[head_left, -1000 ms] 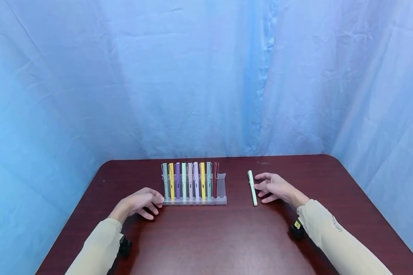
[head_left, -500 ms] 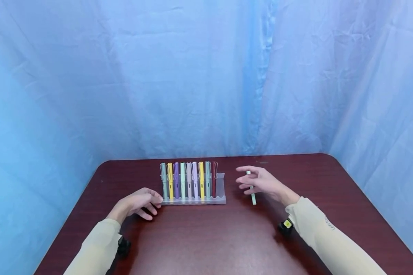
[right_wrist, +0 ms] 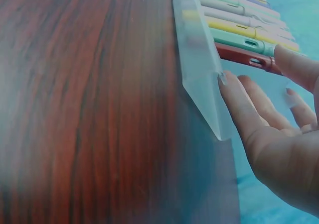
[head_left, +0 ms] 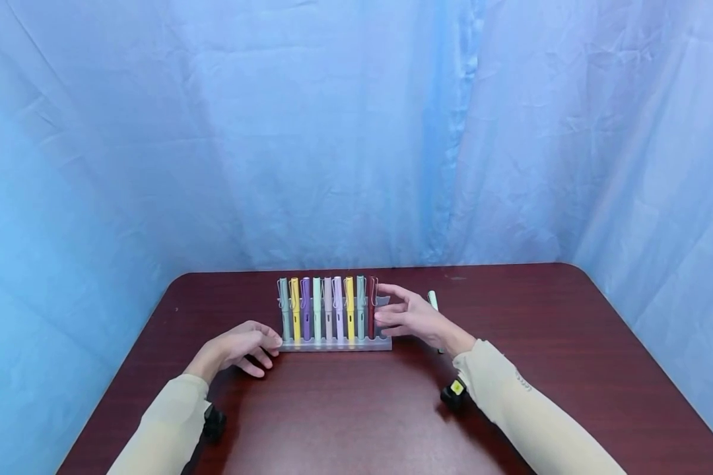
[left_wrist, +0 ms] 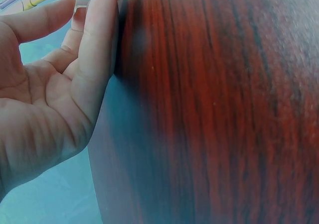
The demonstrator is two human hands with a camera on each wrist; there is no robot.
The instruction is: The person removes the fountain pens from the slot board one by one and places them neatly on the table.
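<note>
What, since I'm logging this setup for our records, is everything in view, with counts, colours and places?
Table: 1, dark reddish brown, across the lower view
Curtain: panel count unclear, blue, behind and beside the table
Rack: 1, clear, on the table
Rack pens: 9, left to right grey-green, yellow, purple, mint, pinkish grey, lilac, yellow, grey-green, dark red, in one row
Loose pen: 1, pale green, on the table right of the rack, partly hidden
Wrist cameras: 2, black, one at each wrist
Sleeves: 2, cream, on the forearms
Left hand: 1, bare, at the rack's left end
Right hand: 1, bare, at the rack's right end
</note>
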